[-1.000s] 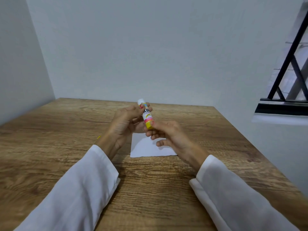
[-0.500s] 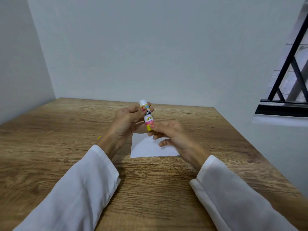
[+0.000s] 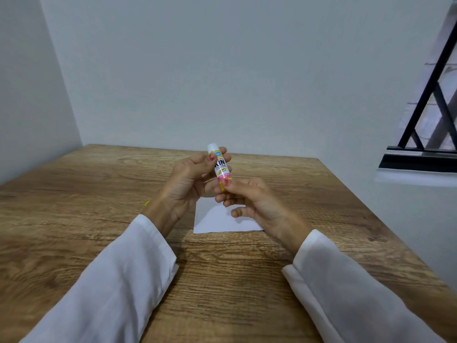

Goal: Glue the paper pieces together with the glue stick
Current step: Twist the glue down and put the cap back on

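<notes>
Fingers (image 3: 197, 167) of the left hand (image 3: 184, 184) curl round the upper part of the glue stick (image 3: 220, 167), the thumb with its red-painted nail pressed on the label side facing the camera. Below, the right hand (image 3: 254, 196) pinches the yellow bottom end of the stick between thumb and forefinger, its other fingers loosely curled underneath and holding nothing else. With both hands on it, the glue stick is raised above the worktop (image 3: 74, 219), nearly upright and leaning slightly toward 11 o'clock, its white cap (image 3: 212, 147) on and pointing away from the person. The label shows yellow, pink and blue bands with bold dark letters; the smaller print is too blurred to read.

Directly beneath the hands, at 6 o'clock from the stick, a white paper sheet (image 3: 215, 220) lies flat on the wood-grain worktop, its far edge and right side hidden by the right hand. Whether it is a single piece or several stacked I cannot tell. Both forearms wear white sleeves (image 3: 118, 280) resting on the worktop. A small yellow object (image 3: 147, 203) peeks out at 9 o'clock from the left wrist; what it is I cannot tell. Toward 2 o'clock, a window with a black metal grille (image 3: 432, 112) is set in the pale wall.
</notes>
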